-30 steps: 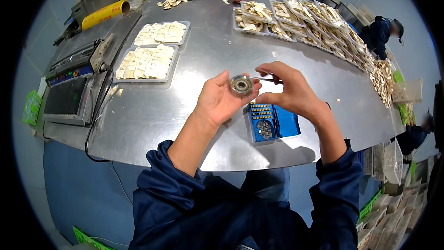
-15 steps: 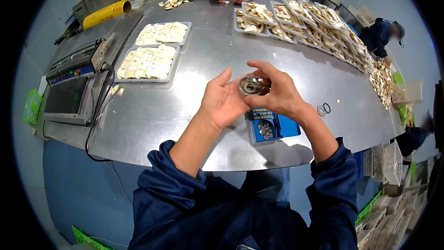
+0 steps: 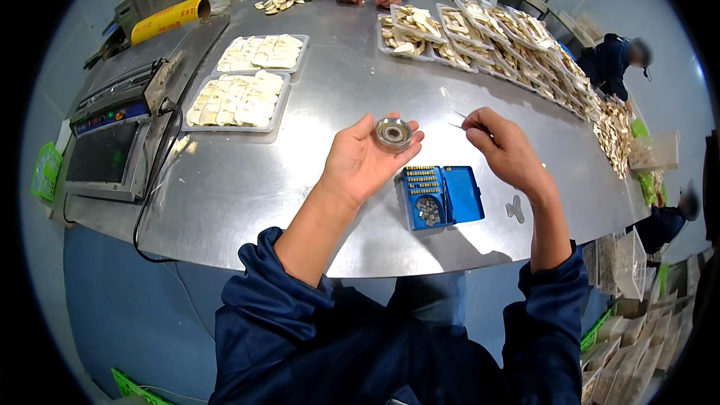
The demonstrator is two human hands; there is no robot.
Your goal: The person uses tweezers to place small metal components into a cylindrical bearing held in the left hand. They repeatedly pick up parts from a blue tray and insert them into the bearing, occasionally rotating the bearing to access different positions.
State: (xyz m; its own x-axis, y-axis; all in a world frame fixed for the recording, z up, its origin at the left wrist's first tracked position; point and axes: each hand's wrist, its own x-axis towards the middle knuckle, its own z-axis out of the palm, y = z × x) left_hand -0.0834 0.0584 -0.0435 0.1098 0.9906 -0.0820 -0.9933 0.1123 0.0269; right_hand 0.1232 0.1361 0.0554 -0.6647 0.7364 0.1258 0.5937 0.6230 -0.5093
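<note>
Head view: round metal part (image 3: 394, 134) in hand, tool clear

Left hand (image 3: 358, 159): palm up, uncurled — the part resting on its fingers above the steel table (image 3: 337, 82).
Right hand (image 3: 505, 148): pinching a slim two-pronged tool (image 3: 460, 127), right of the part.
Status, judged from where I stand: mid-job. Blue case (image 3: 411, 215) open, near side; brass-coloured pieces (image 3: 422, 180) in rows, grey pieces (image 3: 428, 211) loose. Part not yet set down, case not yet closed — the part's completeness cannot be told.

The head camera (fisheye) overlooks the table (image 3: 337, 75).

disc (image 3: 394, 133) lies on left grip (image 3: 363, 156); right grip (image 3: 504, 148) pinches tweezers (image 3: 460, 115)
</note>
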